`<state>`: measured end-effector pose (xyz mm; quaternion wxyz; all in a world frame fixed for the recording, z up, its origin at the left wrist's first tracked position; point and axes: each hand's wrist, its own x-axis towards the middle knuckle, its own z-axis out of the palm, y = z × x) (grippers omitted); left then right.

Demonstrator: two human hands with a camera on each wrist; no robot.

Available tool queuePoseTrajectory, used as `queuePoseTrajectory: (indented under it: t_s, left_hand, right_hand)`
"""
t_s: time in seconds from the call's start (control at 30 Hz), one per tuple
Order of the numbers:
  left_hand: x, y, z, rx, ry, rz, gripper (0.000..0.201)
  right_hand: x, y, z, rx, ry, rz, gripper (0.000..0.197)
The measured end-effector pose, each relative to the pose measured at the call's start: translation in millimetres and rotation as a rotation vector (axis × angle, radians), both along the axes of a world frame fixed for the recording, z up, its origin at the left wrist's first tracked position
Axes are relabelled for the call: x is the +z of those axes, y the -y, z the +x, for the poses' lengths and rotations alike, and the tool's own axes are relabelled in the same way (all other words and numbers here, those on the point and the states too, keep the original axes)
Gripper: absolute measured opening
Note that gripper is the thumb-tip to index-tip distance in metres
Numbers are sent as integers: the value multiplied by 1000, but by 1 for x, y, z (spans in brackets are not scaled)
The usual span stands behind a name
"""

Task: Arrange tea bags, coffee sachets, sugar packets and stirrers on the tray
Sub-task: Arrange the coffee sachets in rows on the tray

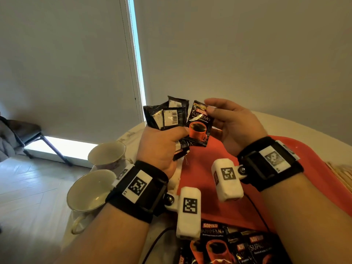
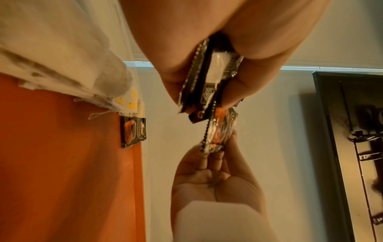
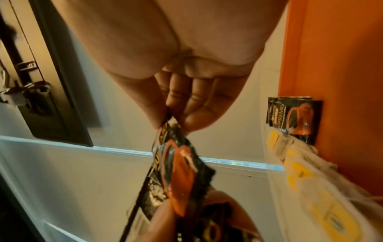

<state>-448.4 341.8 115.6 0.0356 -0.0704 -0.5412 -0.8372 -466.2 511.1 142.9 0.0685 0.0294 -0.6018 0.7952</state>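
Gripping a fanned bunch of black coffee sachets (image 1: 167, 115), the left hand (image 1: 160, 147) is holding them up above the red tray (image 1: 224, 202), its fingers and thumb curled round their lower ends; most of the bunch is showing its barcode backs to the head camera. The right hand (image 1: 234, 126) is pinching the top corner of a single sachet (image 1: 199, 126) between thumb and fingertips (image 3: 194, 121), front side out with its orange cup picture, and this sachet is overlapping the right edge of the bunch, its lower part lying against the left thumb. Both hands are hanging in the air over the tray's far part, near each other but not touching.

Below them, more loose sachets (image 1: 236, 246) are lying at the near edge of the tray, and another sachet (image 2: 133, 132) is lying flat on the tray beside a heap of white tea bags (image 2: 87, 77) with yellow tags. Pale wooden stirrers (image 1: 341, 176) are sitting just beside the tray's right rim. Two cream teacups (image 1: 99, 176) are standing on the pale round table (image 1: 129, 134) to the left of the tray, one behind the other. A dark chair (image 1: 22, 138) is standing further off by the window.
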Motion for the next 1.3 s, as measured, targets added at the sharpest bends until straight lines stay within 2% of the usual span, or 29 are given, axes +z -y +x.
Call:
queuePoseTrajectory:
  t_s: [0.13, 0.33, 0.4, 0.5, 0.6, 0.67, 0.8, 0.9, 1.3]
  left_hand:
    - [1, 0, -1, 43, 6, 8, 34]
    - [1, 4, -5, 124, 93, 73, 30]
    - [0, 3, -6, 159, 125, 90, 30]
    - [1, 4, -8, 179, 177, 92, 25]
    - [3, 7, -9, 146, 212, 96, 8]
    - [5, 8, -9, 132, 230, 110, 10]
    - [5, 8, -9, 142, 239, 102, 26]
    - [6, 9, -9, 126, 250, 113, 25]
    - [3, 8, -12, 120, 264, 135, 21]
  right_hand:
    - [2, 3, 1, 16, 65, -30, 16]
    - [1, 5, 7, 222, 193, 198, 26]
    - [0, 5, 6, 187, 203, 148, 26]
    - [-4, -1, -1, 31, 233, 22, 18]
    - [-20, -14, -12, -176, 342, 36, 19]
    - [-33, -20, -16, -239, 426, 102, 13]
    - [-44, -19, -23, -218, 504, 333, 10]
    - [-40, -14, -28, -192, 530, 458, 7]
    - [-36, -2, -40, -166, 618, 583, 11]
